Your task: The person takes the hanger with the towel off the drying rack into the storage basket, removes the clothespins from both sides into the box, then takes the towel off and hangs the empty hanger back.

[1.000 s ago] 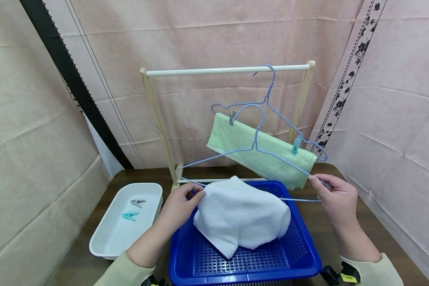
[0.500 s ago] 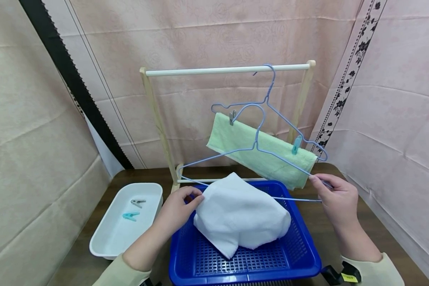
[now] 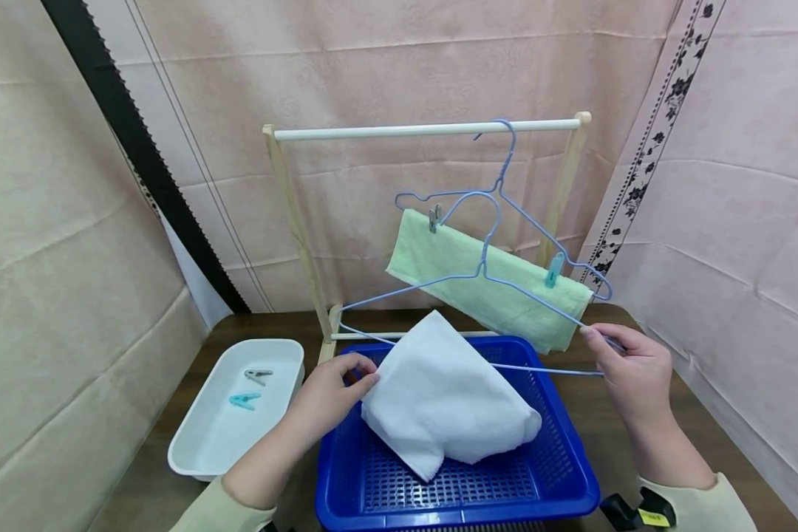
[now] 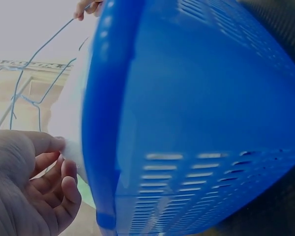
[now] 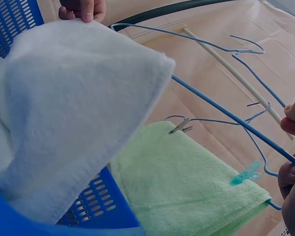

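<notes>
My left hand (image 3: 335, 388) pinches the edge of a white towel (image 3: 448, 406) between thumb and fingers; in the left wrist view the thumb and fingertip meet on the cloth. The towel's upper corner stands raised above a blue basket (image 3: 459, 516), while its lower part hangs inside. My right hand (image 3: 632, 369) grips the right end of a blue wire hanger (image 3: 484, 266). The hanger's lower bar (image 5: 226, 110) shows plainly in the right wrist view. In the head view that bar passes behind the towel, so its middle is hidden.
Behind, a second blue hanger (image 3: 504, 166) hangs from a rack rail (image 3: 372, 134). A grey clothespin (image 3: 435, 219) and a teal clothespin (image 3: 554, 271) hold a green towel (image 3: 465, 273) on it. At left, a white tray (image 3: 206, 436) contains two loose clothespins (image 3: 244, 401).
The white towel's upper corner has risen and become more pointed, covering more of the hanger's lower bar. My right hand and the hanger have shifted slightly right.
</notes>
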`<action>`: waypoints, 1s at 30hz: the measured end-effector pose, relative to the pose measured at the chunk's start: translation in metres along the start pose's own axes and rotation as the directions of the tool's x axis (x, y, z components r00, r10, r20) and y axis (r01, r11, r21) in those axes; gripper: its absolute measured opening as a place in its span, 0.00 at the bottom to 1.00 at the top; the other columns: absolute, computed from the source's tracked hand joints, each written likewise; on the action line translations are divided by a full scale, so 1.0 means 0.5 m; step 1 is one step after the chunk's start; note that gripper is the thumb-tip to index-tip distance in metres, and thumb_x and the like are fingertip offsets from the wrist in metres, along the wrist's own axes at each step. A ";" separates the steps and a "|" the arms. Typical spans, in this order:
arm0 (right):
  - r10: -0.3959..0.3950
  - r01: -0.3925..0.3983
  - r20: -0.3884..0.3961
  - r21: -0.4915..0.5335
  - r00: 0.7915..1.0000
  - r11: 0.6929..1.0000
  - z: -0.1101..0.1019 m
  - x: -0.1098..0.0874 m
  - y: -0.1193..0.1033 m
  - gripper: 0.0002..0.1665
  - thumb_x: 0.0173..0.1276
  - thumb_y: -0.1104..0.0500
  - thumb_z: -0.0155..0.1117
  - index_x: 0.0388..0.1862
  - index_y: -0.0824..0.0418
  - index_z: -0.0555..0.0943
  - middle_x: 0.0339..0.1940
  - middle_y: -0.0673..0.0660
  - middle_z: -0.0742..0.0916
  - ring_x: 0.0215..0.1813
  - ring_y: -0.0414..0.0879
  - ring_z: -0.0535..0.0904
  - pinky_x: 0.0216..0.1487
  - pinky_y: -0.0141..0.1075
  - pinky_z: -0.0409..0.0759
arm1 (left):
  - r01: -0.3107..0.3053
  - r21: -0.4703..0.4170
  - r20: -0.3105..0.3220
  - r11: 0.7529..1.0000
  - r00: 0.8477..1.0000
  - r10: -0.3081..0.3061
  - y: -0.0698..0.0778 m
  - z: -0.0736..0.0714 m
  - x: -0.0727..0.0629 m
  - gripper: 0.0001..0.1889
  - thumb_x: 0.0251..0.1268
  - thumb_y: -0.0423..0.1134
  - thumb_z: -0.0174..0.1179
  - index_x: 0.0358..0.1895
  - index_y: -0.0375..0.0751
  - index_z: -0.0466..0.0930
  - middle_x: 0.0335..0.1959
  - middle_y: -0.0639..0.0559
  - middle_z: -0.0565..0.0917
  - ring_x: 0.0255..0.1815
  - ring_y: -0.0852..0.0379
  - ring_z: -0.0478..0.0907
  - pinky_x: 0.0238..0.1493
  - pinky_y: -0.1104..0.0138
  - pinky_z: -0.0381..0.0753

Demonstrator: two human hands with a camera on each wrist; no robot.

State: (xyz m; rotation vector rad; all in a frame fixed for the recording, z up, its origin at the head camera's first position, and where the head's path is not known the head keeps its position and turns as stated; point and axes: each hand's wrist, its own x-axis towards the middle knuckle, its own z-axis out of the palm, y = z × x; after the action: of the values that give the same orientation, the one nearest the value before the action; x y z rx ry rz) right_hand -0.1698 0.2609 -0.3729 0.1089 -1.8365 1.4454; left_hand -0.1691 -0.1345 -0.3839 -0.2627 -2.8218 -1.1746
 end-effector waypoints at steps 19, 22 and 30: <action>0.041 -0.039 -0.035 0.070 0.999 0.997 -0.008 0.005 0.009 0.03 0.60 0.74 0.70 0.33 0.74 0.86 0.15 0.48 0.80 0.14 0.39 0.67 0.14 0.26 0.65 | -0.081 0.094 0.234 0.992 0.971 0.057 -0.017 0.033 -0.003 0.03 0.67 0.42 0.64 0.34 0.52 0.82 0.31 0.61 0.81 0.29 0.59 0.75 0.27 0.66 0.76; 0.043 -0.041 -0.033 0.072 0.999 0.997 -0.009 0.004 0.009 0.03 0.60 0.74 0.69 0.33 0.74 0.86 0.15 0.48 0.80 0.14 0.39 0.67 0.14 0.26 0.65 | -0.085 0.124 0.237 0.989 0.970 0.054 -0.016 0.036 -0.004 0.03 0.67 0.41 0.64 0.33 0.52 0.82 0.31 0.61 0.81 0.30 0.60 0.74 0.27 0.66 0.76; 0.070 -0.066 -0.032 0.105 0.997 0.992 -0.011 0.003 0.009 0.02 0.60 0.74 0.70 0.33 0.74 0.86 0.15 0.50 0.79 0.15 0.40 0.67 0.14 0.27 0.64 | -0.084 0.146 0.250 0.986 0.967 0.045 -0.010 0.034 -0.006 0.03 0.66 0.42 0.65 0.35 0.51 0.82 0.32 0.60 0.81 0.31 0.60 0.75 0.29 0.66 0.75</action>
State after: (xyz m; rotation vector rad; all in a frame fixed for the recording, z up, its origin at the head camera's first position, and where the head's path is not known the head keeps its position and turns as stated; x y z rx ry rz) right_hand -0.1701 0.2679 -0.3753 0.0726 -1.7512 1.5808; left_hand -0.1671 -0.1262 -0.3996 -0.5187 -3.0692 -0.9617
